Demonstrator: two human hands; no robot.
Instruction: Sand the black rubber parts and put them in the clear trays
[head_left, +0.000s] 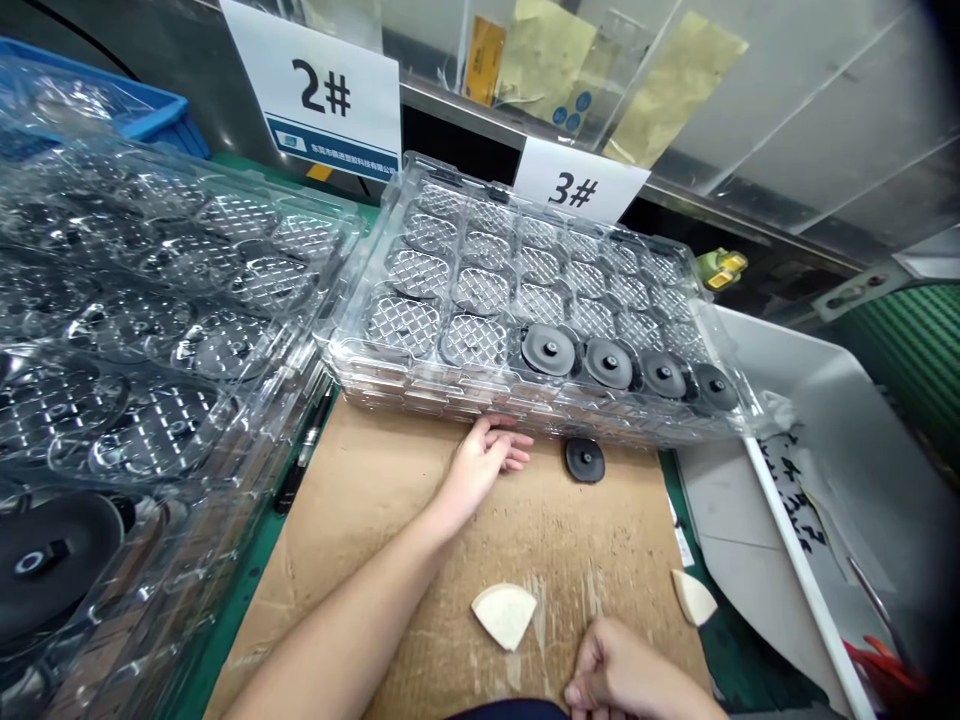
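My left hand reaches to the front edge of a stack of clear plastic trays, fingers apart and holding nothing. Four round black parts sit in the tray's front row, toward the right. One more black part lies on the brown cardboard, to the right of my left hand. Near the bottom edge, my right hand has its fingers curled in; what they hold, if anything, is hidden. A cream wedge lies between my arms, and another wedge is at the cardboard's right edge.
More clear trays are stacked at the left, with a large black part in the nearest one. A blue bin stands behind them. At the right is a grey bin. A black pen lies between the stacks.
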